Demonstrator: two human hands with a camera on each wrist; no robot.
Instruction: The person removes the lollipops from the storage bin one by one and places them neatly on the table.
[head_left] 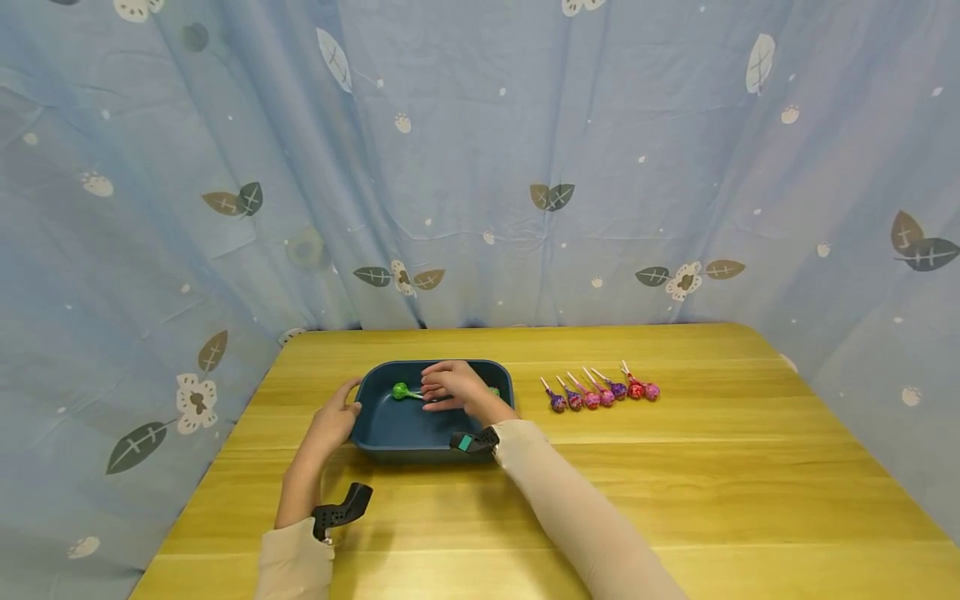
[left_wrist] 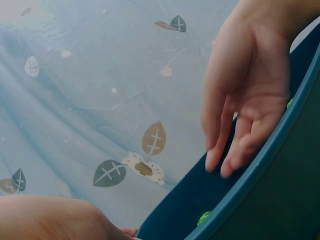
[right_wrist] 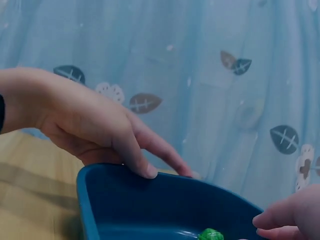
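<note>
A dark blue plastic bin [head_left: 390, 429] stands on the table with my left hand [head_left: 335, 421] at its left end. The right wrist view shows that hand's thumb [right_wrist: 145, 169] over the rim and its fingers along the outside, gripping the wall. My right hand [head_left: 455, 387] hangs over the inside of the bin, fingers loosely bent and pointing left. A green lollipop [head_left: 401, 391] lies in the bin, its white stick running toward the right fingertips. Another green lollipop [head_left: 493, 391] shows partly behind the right wrist. Nothing shows held in the right hand.
Right of the bin, several lollipops lie in a row, purple [head_left: 557, 403], pink [head_left: 592, 400] and red [head_left: 635, 389], sticks pointing away. The yellow wooden table [head_left: 675, 483] ends at a blue patterned curtain [head_left: 480, 167]. Each wrist wears a black camera mount [head_left: 341, 510].
</note>
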